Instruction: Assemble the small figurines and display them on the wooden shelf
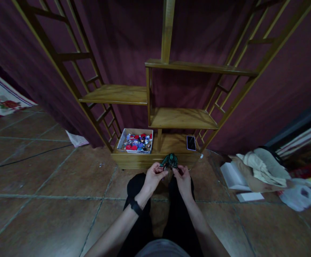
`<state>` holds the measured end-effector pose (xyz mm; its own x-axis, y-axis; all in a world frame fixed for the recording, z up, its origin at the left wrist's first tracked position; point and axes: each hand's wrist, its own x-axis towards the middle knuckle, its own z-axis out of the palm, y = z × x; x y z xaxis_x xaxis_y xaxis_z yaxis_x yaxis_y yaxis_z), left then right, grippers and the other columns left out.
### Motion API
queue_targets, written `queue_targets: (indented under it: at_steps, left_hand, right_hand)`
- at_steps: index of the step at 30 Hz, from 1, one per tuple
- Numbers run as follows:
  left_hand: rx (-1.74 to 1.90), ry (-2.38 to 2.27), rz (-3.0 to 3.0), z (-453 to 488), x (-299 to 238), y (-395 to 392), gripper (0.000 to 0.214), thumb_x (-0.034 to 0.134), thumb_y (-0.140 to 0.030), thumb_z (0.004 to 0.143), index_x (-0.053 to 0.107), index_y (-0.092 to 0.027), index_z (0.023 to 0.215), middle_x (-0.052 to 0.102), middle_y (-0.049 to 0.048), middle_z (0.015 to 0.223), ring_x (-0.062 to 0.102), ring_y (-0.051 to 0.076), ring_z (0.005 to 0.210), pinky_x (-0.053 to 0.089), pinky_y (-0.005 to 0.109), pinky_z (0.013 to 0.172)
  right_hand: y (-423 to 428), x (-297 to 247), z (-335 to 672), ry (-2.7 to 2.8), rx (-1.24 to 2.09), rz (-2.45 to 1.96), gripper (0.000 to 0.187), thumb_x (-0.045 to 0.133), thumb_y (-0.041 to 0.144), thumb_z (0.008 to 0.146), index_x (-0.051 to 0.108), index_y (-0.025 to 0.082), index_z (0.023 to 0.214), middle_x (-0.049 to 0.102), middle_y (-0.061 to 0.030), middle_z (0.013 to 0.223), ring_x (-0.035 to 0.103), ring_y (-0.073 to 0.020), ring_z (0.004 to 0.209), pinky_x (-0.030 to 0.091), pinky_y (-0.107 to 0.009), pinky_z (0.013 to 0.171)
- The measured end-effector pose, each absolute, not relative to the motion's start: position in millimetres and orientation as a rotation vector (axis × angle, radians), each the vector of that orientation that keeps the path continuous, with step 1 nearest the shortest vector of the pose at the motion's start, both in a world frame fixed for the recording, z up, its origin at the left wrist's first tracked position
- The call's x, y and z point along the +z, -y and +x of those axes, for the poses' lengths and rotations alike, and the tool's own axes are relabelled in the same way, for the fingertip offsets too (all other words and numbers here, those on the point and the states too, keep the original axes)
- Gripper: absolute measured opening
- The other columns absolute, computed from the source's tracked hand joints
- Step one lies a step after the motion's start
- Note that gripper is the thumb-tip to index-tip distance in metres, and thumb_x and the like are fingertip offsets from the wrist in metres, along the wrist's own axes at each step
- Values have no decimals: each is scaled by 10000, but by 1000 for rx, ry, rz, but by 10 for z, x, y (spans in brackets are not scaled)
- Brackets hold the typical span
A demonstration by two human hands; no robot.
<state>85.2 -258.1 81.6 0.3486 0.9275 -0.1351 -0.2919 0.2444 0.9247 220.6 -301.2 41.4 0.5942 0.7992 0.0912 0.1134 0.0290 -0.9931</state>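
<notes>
A small dark green toy figure [171, 160] is held between both my hands, just in front of the low base of a wooden shelf unit [155, 157]. My left hand [154, 175] pinches its left side, and my right hand [182, 177] grips its right side. On the bottom shelf to the left stands a white box [136, 141] filled with several small colourful figures. A phone [190, 142] lies flat on the bottom shelf to the right. My legs in dark trousers are below my hands.
The shelf's upper boards [183, 118] hold nothing. A dark red curtain hangs behind. At the right on the tiled floor lie an open white box [233, 175], crumpled cloth [259, 164] and a plastic bag [298, 197]. A paper sheet [76, 139] lies at the left.
</notes>
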Motion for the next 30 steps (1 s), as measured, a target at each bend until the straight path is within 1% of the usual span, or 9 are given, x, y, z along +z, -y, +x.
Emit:
queue_targets:
  at_steps: [3,5,9,13,17,21,25,28,30]
  left_hand:
    - [959,-831,985,843,826,2580,334,776,-208,555,529,-170,777,583,-43,676,506,65,572,380,160,531]
    - [957,-849,994,842,848,2587,332,781,-208,546,551,-169,783,589,-40,675,512,69,579,385,161,544]
    - [968,-842,988,856,907,2612,375,785,-206,539,594,-174,861,625,-19,742,543,85,645,416,177,614]
    - [992,-863,957,890,936,2628,384,782,-243,551,601,-166,881,648,9,778,567,112,679,431,207,655]
    - [1044,-918,1039,927,906,2628,314,765,-275,580,597,-162,820,629,2,719,552,118,650,415,211,638]
    - [1079,-991,1296,919,868,2651,199,726,-279,641,606,-188,771,592,-2,693,525,137,668,389,212,633]
    - [1089,-1019,1363,876,888,2722,143,726,-238,645,620,-221,739,578,33,712,543,206,796,390,241,721]
    - [1109,-960,1335,864,926,2774,137,723,-199,645,622,-213,736,575,66,752,535,247,926,376,266,827]
    - [1106,-925,1355,868,947,2791,125,716,-190,654,622,-202,736,578,81,775,525,255,977,358,277,879]
  right_hand:
    - [3023,413,2205,727,734,-1361,316,616,427,703,523,189,890,609,-30,865,589,-162,781,504,-293,650]
    - [3037,403,2197,656,801,-1276,300,624,406,701,532,194,891,599,-27,879,585,-158,790,512,-303,668]
    - [3066,387,2171,536,909,-1109,264,656,349,673,558,204,871,604,-14,882,592,-152,802,509,-345,741]
    - [3077,410,2155,485,957,-1064,226,683,317,648,590,208,823,624,-11,837,598,-164,801,510,-365,743]
    - [3074,405,2157,430,998,-1029,220,716,292,609,611,207,782,640,-5,806,606,-170,794,511,-374,743]
    - [3069,338,2168,358,1040,-919,231,734,227,565,611,209,760,652,16,800,617,-164,818,493,-402,822]
    - [3076,282,2188,361,1064,-904,206,715,219,576,606,211,752,665,14,810,628,-171,830,489,-438,850]
    - [3094,267,2208,346,1043,-918,203,719,234,580,598,208,741,669,4,815,634,-175,825,494,-440,854]
    - [3108,261,2222,327,1046,-913,205,724,230,582,595,211,741,668,2,817,634,-173,833,498,-429,860]
